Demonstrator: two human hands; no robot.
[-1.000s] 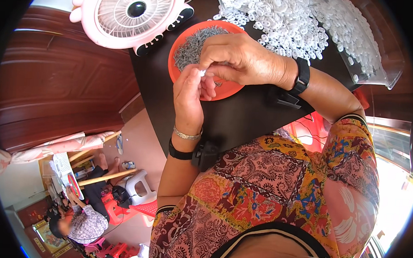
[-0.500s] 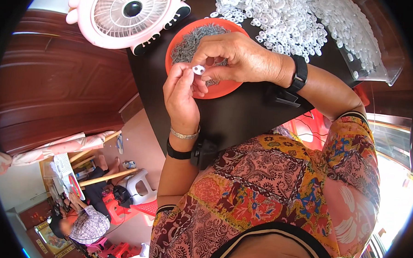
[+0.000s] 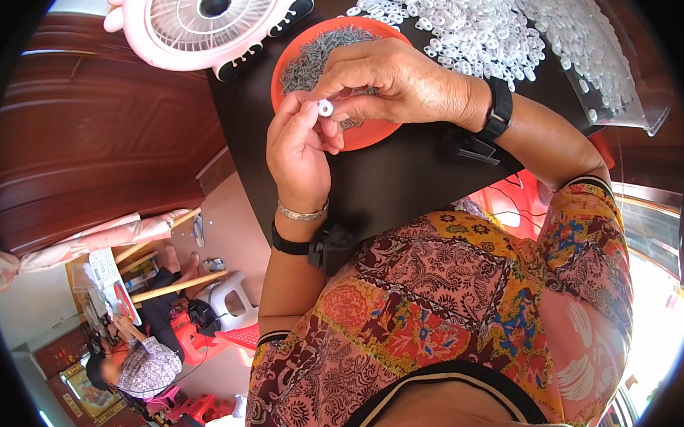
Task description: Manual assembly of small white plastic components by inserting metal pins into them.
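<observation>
Both hands meet over the black table point(image 3: 404, 186): right hand point(image 3: 397, 82) and left hand point(image 3: 303, 147) pinch one small white ring point(image 3: 325, 107) between fingertips, above the orange bowl point(image 3: 364, 134) of grey pieces. Pink fan point(image 3: 206, 13) and heaped white rings point(image 3: 503, 30) lie beyond.

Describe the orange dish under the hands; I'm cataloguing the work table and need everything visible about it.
The orange dish is round and shallow, seemingly plastic, with a low rim. It sits flat on the dark table, beside the pink fan and near the pile of white rings. A heap of small grey pieces fills its far side. The right hand hovers over it, hiding much of it; whether the hand touches it is unclear. The left hand overlaps its near rim.
</observation>
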